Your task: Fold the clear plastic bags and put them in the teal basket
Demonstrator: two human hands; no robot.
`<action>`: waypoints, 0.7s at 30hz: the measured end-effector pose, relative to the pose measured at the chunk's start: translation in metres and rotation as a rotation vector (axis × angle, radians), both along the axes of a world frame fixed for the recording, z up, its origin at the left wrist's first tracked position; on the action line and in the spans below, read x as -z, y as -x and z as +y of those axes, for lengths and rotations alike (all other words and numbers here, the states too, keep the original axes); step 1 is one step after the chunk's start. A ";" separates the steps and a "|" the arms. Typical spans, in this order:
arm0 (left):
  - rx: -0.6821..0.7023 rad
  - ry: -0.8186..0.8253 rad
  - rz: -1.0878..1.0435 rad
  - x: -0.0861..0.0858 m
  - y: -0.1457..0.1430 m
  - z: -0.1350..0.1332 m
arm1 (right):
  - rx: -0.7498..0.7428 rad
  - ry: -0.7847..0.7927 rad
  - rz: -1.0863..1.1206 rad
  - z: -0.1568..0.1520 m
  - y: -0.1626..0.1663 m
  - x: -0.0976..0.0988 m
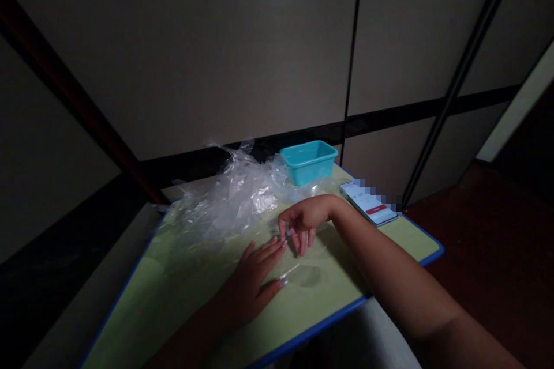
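Note:
A thin clear plastic bag (pixel 309 275) lies flat on the yellow tabletop, its outline faint in the dim light. My left hand (pixel 257 279) rests over its left side, fingers stretched out and thumb apart. From above, my right hand (pixel 308 219) bends down at the wrist, thumb and index finger pinched at the bag's upper part, the other fingers hanging loosely. The fingertips of both hands nearly meet. Behind them is a heap of crumpled clear plastic bags (pixel 242 190).
A turquoise plastic basket (pixel 312 173) stands at the table's far edge, next to the heap. A phone (pixel 370 203) with a lit screen lies at the right. The small yellow table (pixel 173 311) has a blue rim. Large cupboard panels (pixel 242 57) rise behind it.

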State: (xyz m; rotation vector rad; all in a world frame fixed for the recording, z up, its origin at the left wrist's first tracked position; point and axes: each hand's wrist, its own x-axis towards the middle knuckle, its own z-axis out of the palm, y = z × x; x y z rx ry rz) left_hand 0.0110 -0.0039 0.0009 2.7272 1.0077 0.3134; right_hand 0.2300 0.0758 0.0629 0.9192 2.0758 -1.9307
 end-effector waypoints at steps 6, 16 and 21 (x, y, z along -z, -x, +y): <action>0.153 0.008 -0.089 -0.015 0.000 -0.010 | 0.065 -0.120 -0.105 0.003 -0.002 0.003; 0.308 0.156 0.117 -0.027 -0.010 -0.017 | 0.090 -0.201 -0.166 0.007 0.000 0.008; 0.317 0.203 0.095 -0.021 -0.009 -0.013 | 0.088 -0.241 -0.178 0.006 0.001 0.006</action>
